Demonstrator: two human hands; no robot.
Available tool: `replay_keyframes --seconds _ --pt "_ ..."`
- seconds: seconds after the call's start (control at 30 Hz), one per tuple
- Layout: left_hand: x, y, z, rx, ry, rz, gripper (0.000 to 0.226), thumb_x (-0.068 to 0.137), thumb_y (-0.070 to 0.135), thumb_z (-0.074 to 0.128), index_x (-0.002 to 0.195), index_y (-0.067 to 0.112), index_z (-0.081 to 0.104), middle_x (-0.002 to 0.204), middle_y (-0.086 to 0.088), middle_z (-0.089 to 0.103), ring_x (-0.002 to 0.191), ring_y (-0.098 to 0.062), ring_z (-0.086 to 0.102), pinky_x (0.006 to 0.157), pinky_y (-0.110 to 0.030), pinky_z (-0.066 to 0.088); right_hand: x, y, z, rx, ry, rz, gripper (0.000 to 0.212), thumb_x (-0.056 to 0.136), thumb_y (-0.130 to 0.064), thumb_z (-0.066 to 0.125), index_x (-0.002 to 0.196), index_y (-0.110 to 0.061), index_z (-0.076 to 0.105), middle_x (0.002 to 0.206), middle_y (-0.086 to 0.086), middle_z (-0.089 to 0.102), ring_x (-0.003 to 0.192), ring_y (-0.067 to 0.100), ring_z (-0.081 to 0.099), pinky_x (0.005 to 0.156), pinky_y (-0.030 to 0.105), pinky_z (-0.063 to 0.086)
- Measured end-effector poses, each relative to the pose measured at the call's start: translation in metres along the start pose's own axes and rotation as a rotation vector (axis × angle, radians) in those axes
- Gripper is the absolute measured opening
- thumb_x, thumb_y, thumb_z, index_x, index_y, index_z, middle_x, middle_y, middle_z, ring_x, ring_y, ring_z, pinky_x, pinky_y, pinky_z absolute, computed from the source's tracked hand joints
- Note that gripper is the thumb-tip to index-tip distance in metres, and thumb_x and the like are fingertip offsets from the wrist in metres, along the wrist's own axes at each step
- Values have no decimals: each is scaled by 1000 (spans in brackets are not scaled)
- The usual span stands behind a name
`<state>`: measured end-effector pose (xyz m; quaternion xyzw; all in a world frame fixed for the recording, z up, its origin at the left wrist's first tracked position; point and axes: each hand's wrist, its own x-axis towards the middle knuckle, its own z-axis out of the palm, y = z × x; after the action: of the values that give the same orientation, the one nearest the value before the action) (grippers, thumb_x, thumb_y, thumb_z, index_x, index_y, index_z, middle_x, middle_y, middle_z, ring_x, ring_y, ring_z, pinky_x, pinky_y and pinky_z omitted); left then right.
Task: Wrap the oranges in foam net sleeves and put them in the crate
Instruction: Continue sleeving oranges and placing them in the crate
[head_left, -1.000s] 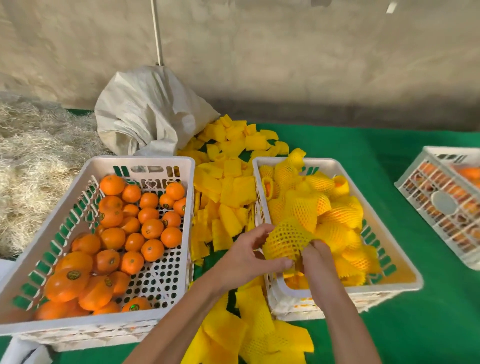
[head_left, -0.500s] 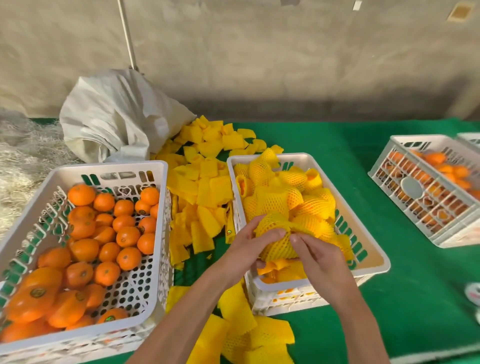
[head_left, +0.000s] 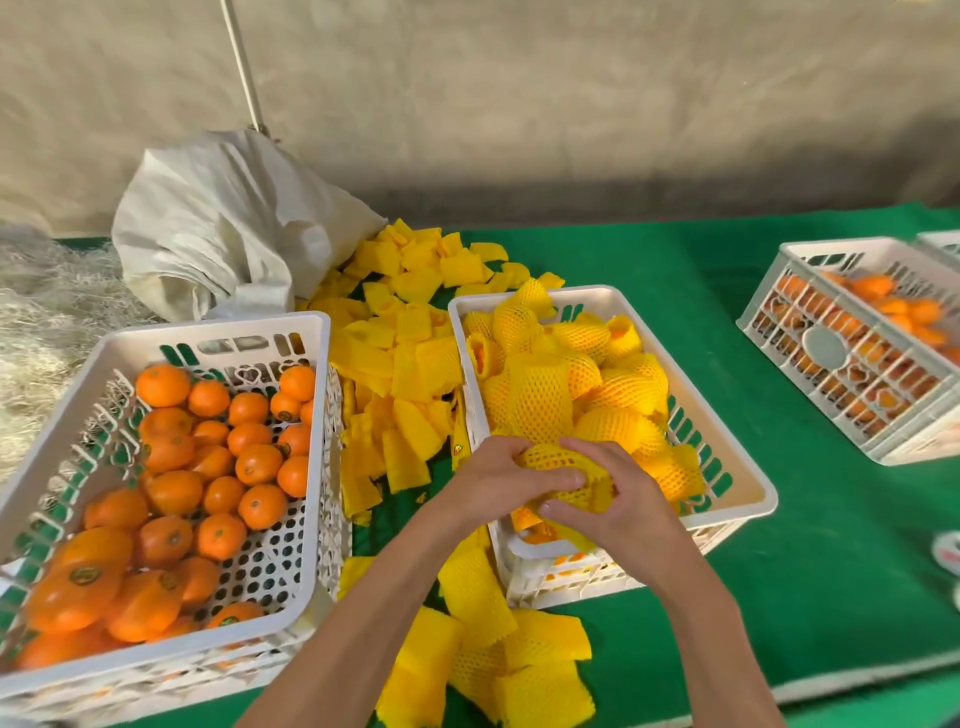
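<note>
Hands (head_left: 550, 488) lowered sleeved orange (head_left: 558, 460); crate (head_left: 748, 480) full.

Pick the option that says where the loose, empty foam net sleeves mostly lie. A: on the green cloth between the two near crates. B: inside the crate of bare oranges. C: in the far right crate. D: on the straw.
A: the empty foam net sleeves lie piled on the green cloth between the crate of bare oranges and the crate of wrapped oranges.

Crate of bare oranges (head_left: 171, 467) at table's (head_left: 831, 571) front-left edge; crate of sleeved oranges (head_left: 727, 457) right of it, mid-table. Loose sleeves (head_left: 395, 374) between them, more at the front edge. Sack (head_left: 223, 228) behind, back-left corner. Third crate (head_left: 841, 358) at right edge.
</note>
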<state>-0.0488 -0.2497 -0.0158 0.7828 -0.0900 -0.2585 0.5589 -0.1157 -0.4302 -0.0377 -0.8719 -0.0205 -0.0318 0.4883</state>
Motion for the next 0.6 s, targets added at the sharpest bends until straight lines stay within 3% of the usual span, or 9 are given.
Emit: replay_keyframes --seconds 0.07,0.13,0.17,0.23,0.33,0.47,0.6 --pt "2 -3 -3 -11 -9 31 23 84 46 83 99 29 79 94 13 79 88 -3 74 77 -31 62 0 1 1 -38 6 -3 69 76 -53 85 135 -55 51 132 -33 50 125 -7 49 100 29 50" --pt "-1 -2 -8 -32 -44 34 8 88 41 81 95 39 81 98 21 77 93 6 71 86 -24 57 -1 2 1 -51 -8 -11 62 79 -49 83 133 -51 54 132 -31 51 125 -5 49 101 32 50" --pt "-4 0 -10 -41 -45 25 14 88 42 81 102 42 79 103 23 75 98 8 68 88 -20 55 -2 1 2 -55 -4 -18 56 80 -47 83 130 -47 58 132 -30 52 125 -3 50 102 34 50" --pt "-5 0 -17 -11 65 36 43 88 44 80 126 28 71 125 12 69 116 -3 61 94 -22 51 0 -4 4 -73 57 -46 44 80 -46 81 121 -39 66 132 -26 55 127 1 49 103 36 48" --pt "-15 -2 -36 56 290 180 38 94 41 73 126 20 69 127 9 66 115 -8 60 83 -16 47 7 -20 12 -93 133 -114 36 82 -44 80 115 -34 70 130 -22 57 127 3 50 98 29 48" --pt "-39 -18 -80 53 497 232 25 99 39 67 117 23 72 115 15 70 105 0 63 75 -8 46 19 -43 46 -104 76 -210 23 91 -31 75 113 -29 72 122 -20 61 118 2 55 94 22 50" --pt "-68 -59 -132 116 587 136 26 102 34 64 119 15 71 116 5 70 105 -9 64 83 -24 52 25 -53 104 -133 -135 -233 20 97 -26 68 117 -25 70 121 -15 62 115 3 56 98 27 50"
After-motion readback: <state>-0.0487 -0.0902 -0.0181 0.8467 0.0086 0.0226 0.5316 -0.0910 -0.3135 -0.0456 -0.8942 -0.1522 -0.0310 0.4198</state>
